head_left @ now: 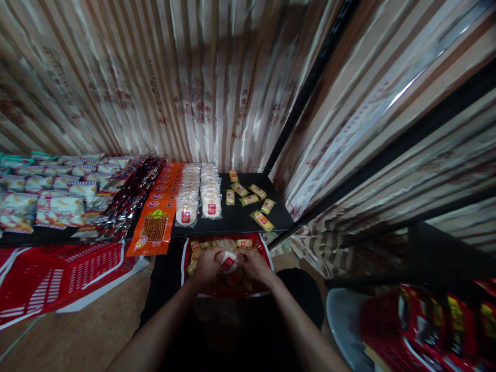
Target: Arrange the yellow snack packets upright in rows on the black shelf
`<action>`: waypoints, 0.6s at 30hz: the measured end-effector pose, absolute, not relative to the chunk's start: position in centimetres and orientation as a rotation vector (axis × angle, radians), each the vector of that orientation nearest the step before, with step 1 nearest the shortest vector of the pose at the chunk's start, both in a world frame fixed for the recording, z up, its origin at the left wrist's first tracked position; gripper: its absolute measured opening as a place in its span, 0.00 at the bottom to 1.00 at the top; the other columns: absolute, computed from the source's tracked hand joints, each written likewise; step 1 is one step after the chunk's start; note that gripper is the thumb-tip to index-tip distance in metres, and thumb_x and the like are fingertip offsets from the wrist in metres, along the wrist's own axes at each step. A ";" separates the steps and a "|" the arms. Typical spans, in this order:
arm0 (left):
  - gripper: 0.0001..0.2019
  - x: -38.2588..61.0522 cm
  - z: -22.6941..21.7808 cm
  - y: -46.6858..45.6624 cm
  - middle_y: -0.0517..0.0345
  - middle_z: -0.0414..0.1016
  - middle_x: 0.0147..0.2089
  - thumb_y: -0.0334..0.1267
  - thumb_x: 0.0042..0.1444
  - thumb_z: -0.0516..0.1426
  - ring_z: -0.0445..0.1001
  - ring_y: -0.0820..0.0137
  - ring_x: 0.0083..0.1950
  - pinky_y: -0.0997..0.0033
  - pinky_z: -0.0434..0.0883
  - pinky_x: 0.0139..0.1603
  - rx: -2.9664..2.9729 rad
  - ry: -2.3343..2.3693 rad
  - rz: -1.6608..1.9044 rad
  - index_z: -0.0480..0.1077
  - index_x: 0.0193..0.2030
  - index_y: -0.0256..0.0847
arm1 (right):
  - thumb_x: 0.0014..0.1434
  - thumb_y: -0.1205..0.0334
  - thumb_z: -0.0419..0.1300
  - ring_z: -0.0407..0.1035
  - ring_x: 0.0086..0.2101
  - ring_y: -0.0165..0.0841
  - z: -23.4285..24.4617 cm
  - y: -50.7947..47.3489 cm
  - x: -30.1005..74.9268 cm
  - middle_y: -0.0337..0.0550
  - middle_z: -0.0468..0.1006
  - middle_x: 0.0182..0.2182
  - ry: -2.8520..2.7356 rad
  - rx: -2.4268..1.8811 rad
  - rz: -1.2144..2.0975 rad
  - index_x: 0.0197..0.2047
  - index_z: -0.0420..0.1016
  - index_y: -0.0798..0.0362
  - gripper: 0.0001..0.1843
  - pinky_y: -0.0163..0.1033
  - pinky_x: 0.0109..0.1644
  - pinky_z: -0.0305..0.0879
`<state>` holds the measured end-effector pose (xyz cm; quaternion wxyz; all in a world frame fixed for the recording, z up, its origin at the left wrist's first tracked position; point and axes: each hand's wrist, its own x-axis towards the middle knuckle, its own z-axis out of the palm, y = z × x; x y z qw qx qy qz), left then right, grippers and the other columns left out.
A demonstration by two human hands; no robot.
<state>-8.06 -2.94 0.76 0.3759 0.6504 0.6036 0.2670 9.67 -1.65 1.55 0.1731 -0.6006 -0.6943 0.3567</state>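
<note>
Head view: round white packet (228, 262), one, above the red basket (184, 268); left hand (208, 266) and right hand (253, 263) each pinch one side. Yellow packets (262, 220), seven, on the black shelf (240, 218) beyond the basket (more lie inside). Orange bag (155, 206): left of the basket.

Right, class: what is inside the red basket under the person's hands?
In the basket, yellow packets show along the far side. The left hand, right hand and the white packet they hold cover much of the middle; what lies beneath them cannot be seen.
</note>
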 end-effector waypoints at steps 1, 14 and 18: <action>0.14 -8.3 1.0 -2.8 0.54 0.78 0.39 0.38 0.54 0.48 0.73 0.67 0.40 0.70 0.67 0.44 1.627 1.556 0.692 0.73 0.39 0.41 | 0.48 0.64 0.56 0.68 0.27 0.29 1.4 -1.6 9.6 0.34 0.77 0.24 -1.916 -1.673 1.077 0.29 0.76 0.49 0.07 0.30 0.32 0.60; 0.21 -8.2 -1.0 -3.9 0.47 0.75 0.43 0.42 0.50 0.58 0.75 0.68 0.41 0.70 0.71 0.41 0.753 1.449 1.136 0.65 0.49 0.35 | 0.48 0.52 0.58 0.73 0.32 0.36 -0.2 -3.1 7.0 0.45 0.79 0.33 -0.972 -1.533 1.436 0.38 0.72 0.53 0.16 0.36 0.32 0.66; 0.15 -7.6 -0.4 -4.3 0.47 0.75 0.43 0.37 0.48 0.58 0.75 0.69 0.41 0.73 0.72 0.38 0.593 1.367 1.228 0.67 0.43 0.34 | 0.53 0.56 0.53 0.73 0.31 0.36 -1.3 -4.5 5.4 0.45 0.79 0.32 -1.008 -1.551 1.511 0.35 0.71 0.50 0.09 0.38 0.32 0.67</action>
